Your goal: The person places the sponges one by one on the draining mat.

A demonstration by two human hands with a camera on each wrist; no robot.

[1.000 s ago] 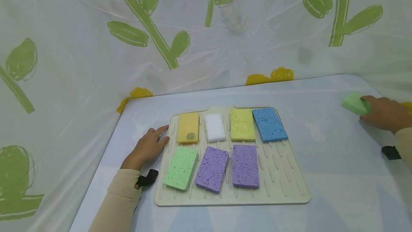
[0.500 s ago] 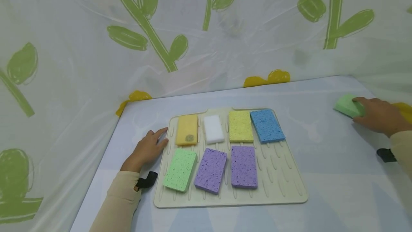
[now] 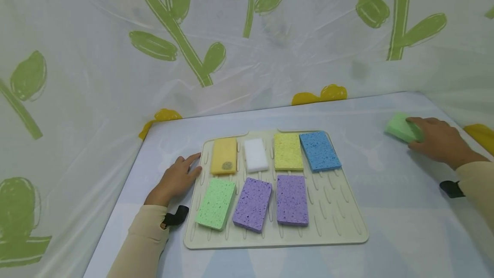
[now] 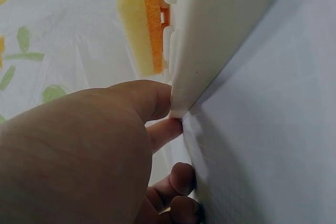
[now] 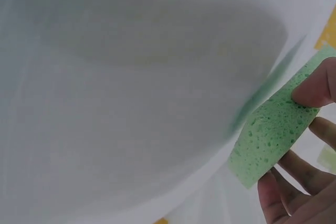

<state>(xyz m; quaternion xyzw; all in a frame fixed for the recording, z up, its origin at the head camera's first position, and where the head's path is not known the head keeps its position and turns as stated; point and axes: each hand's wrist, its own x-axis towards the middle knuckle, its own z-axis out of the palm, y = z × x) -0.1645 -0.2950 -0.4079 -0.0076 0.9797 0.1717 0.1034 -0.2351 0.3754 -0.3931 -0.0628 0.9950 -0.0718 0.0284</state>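
Note:
In the head view my right hand (image 3: pixel 440 140) holds a green sponge (image 3: pixel 399 127) at the far right, off the tray. The right wrist view shows the thumb on one face of this porous sponge (image 5: pixel 268 139) and the fingers on the other, with its far end free. My left hand (image 3: pixel 178 179) rests on the table at the left edge of a cream ridged tray (image 3: pixel 335 231). In the left wrist view the thumb and a finger touch the tray's edge (image 4: pixel 197 56), the other fingers loosely bent beside it.
On the tray lie a yellow-orange sponge (image 3: pixel 224 154), a white sponge (image 3: pixel 256 155), a yellow sponge (image 3: pixel 288 152), a blue sponge (image 3: pixel 320 151), a second green sponge (image 3: pixel 215 203) and two purple sponges (image 3: pixel 252 204). A leaf-patterned sheet (image 3: pixel 308 46) hangs behind the table.
My right hand has moved left toward the tray with the green sponge in its grip. The left hand stays at the tray's edge. The head view has shifted slightly.

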